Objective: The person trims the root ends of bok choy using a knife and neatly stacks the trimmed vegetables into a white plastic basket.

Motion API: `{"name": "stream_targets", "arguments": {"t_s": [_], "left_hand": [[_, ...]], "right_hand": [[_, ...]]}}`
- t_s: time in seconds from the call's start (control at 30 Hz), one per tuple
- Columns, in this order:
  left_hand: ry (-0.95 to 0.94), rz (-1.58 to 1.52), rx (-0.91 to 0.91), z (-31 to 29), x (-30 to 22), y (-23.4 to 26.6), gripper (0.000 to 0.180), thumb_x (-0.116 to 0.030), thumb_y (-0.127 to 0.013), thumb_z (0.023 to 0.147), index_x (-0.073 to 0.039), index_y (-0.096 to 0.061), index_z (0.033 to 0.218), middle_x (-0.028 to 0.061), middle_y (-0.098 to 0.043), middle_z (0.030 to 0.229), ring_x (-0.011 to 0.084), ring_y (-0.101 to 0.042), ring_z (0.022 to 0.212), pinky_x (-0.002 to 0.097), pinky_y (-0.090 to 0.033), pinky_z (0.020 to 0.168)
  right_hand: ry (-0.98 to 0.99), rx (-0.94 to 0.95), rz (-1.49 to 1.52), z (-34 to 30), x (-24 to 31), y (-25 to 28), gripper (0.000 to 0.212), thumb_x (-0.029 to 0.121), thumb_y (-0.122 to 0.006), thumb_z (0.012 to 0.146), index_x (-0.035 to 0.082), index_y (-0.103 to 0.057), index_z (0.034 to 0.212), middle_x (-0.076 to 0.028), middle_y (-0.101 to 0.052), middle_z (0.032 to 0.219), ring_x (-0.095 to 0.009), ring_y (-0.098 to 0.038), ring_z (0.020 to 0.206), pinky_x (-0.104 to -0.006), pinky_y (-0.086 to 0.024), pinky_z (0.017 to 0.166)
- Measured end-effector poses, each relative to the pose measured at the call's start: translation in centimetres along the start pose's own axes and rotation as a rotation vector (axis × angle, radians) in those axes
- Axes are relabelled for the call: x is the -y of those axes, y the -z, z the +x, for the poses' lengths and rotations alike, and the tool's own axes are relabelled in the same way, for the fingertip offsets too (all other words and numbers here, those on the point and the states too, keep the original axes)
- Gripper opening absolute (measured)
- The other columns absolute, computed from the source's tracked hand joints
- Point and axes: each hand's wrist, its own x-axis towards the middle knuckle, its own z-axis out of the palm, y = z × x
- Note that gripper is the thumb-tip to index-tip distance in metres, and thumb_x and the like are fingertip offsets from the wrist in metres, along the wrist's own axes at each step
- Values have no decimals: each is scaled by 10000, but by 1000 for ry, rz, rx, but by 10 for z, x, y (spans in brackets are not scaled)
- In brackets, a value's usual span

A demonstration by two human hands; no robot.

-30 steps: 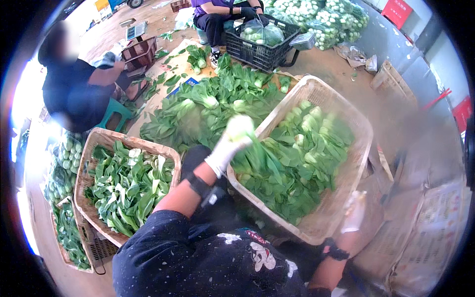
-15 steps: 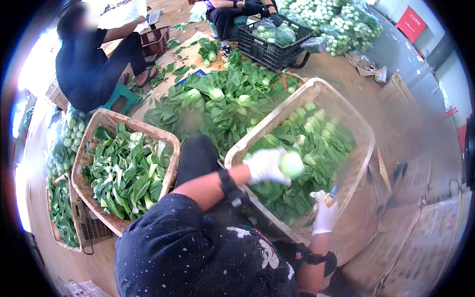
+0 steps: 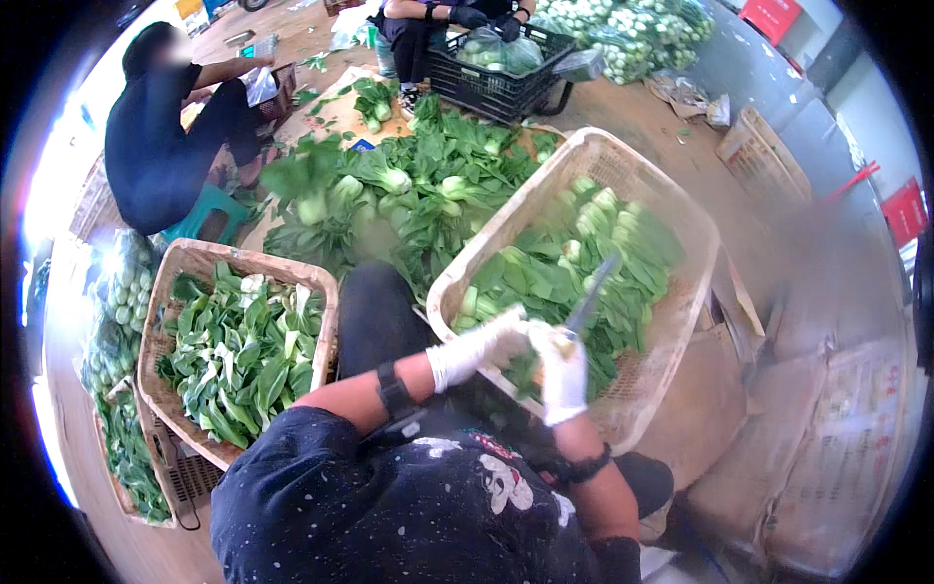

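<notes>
My left hand, in a white glove, is closed on a bok choy, mostly hidden, with blurred green leaves hanging below the fingers over the crate's near rim. Right beside it, my gloved right hand grips a knife whose blade points up and away over the crate. Both hands meet at the near side of a pale plastic crate partly filled with bok choy. To my left stands another crate of loose leaves.
A heap of bok choy lies on the floor ahead. One person sits at the far left on a green stool; another's gloved hands are at a black crate. Bagged vegetables and cardboard lie right.
My left hand has drawn back from over the crate with the bok choy. My right hand has moved left to meet it, and the knife blade now shows plainly. The view has shifted slightly.
</notes>
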Motion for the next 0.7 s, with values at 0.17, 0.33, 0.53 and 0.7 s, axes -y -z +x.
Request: {"name": "stream_targets", "arguments": {"t_s": [0.17,0.33,0.53,0.7], "left_hand": [[-66,233,-184,-61,-17,15,250,-308,-473,939,-93,-600,953,1,-583,689,102,-534,523,226,-431,464],[-631,82,-1016,-146,-88,155,230,-314,-535,900,-106,-618,846,-22,-575,703,100,-531,585,239,-421,522],[-569,383,-1807,-261,-63,307,732,-268,-612,865,62,-238,1401,220,-381,1386,296,-410,1237,368,-348,1010],[-809,204,-1211,-178,-77,176,600,-179,-549,899,-154,-272,1431,83,-457,1294,182,-475,1132,345,-365,929]], "right_hand": [[-70,68,99,-12,-11,-36,207,173,-551,920,46,-544,1083,-108,-648,996,-122,-587,728,-221,-467,638],[-305,0,99,-5,-8,23,129,152,-552,906,65,-459,885,-77,-620,779,-92,-509,483,-216,-427,433],[-145,-12,-415,-9,-29,35,241,243,-608,848,32,-535,941,-74,-628,773,-160,-583,590,-298,-474,553],[95,135,-1283,-37,-43,15,314,360,-609,815,86,-610,968,-177,-588,980,-358,-600,872,-446,-485,765]]}}
